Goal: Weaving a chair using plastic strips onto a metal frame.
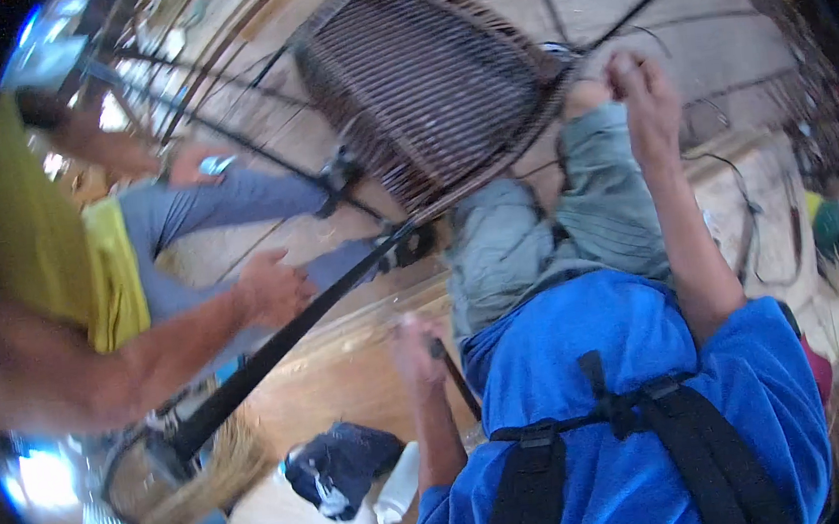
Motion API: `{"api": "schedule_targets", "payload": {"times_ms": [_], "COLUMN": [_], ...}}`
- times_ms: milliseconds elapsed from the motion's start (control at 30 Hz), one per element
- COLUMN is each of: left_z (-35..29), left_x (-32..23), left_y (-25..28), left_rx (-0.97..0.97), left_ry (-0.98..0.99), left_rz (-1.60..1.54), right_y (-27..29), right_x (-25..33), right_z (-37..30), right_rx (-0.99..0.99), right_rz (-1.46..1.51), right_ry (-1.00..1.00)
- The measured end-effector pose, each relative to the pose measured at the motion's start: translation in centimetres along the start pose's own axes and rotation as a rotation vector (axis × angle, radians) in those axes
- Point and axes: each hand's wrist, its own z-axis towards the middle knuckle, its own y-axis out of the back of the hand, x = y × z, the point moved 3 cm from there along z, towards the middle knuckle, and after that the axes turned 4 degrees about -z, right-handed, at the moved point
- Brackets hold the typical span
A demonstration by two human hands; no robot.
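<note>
My right hand (647, 97) is raised above my right knee, its fingers curled together. Whatever they may hold is too small to make out. Beside it lies the corner of a brown woven wicker panel (428, 77), curved like a chair seat or back, with a dark rim. Low at my left side is my left hand (417, 352), smeared by motion. A dark rod-like handle (437, 348) shows right beside it; whether my fingers are around it is unclear.
A long dark pole (296, 328) slants past the panel's near edge. At left sits a person in a yellow top (31, 216), hands near the pole. A dark cloth bundle (342, 463) and a white bottle (397, 488) lie at lower left. Thin dark strands (749, 203) lie at right.
</note>
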Motion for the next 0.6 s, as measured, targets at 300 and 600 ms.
{"api": "schedule_targets", "payload": {"times_ms": [300, 600], "left_z": [2.9, 4.8], "left_x": [-11.4, -13.2], "left_y": [-4.3, -4.8], "left_rx": [0.037, 0.365], "left_ry": [-0.706, -0.63], "left_rz": [-0.156, -0.319], "right_y": [3.2, 4.5], "right_x": [4.5, 4.9], "right_z": [9.2, 8.6], "right_rx": [-0.223, -0.063], "right_rz": [0.28, 0.188], "right_ry": [0.232, 0.3]}}
